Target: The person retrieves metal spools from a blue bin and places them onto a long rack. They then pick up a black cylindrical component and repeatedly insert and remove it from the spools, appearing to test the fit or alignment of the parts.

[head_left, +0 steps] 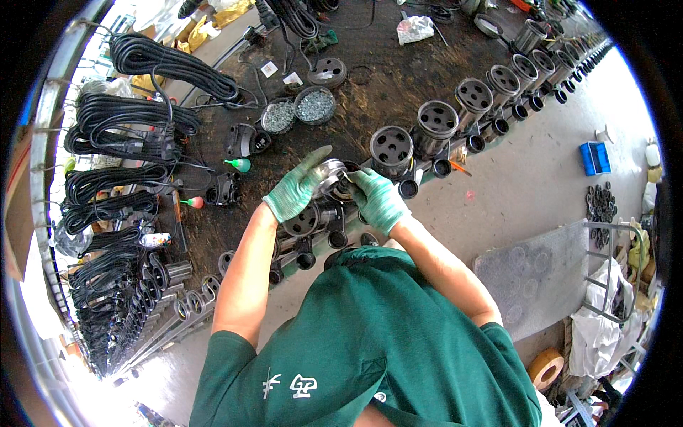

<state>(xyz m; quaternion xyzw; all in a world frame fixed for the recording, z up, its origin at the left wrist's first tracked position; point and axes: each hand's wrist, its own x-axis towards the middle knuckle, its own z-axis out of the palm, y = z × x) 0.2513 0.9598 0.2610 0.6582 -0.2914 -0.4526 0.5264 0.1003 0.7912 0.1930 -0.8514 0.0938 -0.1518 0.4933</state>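
Observation:
A shiny round metal part [329, 176] is held between my two gloved hands at the bench edge. My left hand [293, 191] grips it from the left, its fingers stretching up along the far side. My right hand [379, 199] closes its fingertips at the part's right side, by a dark piece partly hidden there. Just below sits a black cylindrical housing [302, 222] with holes in its round face. Another black housing [391, 146] stands to the right of my hands.
Similar housings [437, 119] line the bench edge to the far right. Two round tins of small screws [315, 105] stand beyond my left hand. Coiled black cables [171, 65] fill the left side, with green [240, 165] and red-tipped bottles [193, 202] nearer. A metal cart [530, 274] stands behind right.

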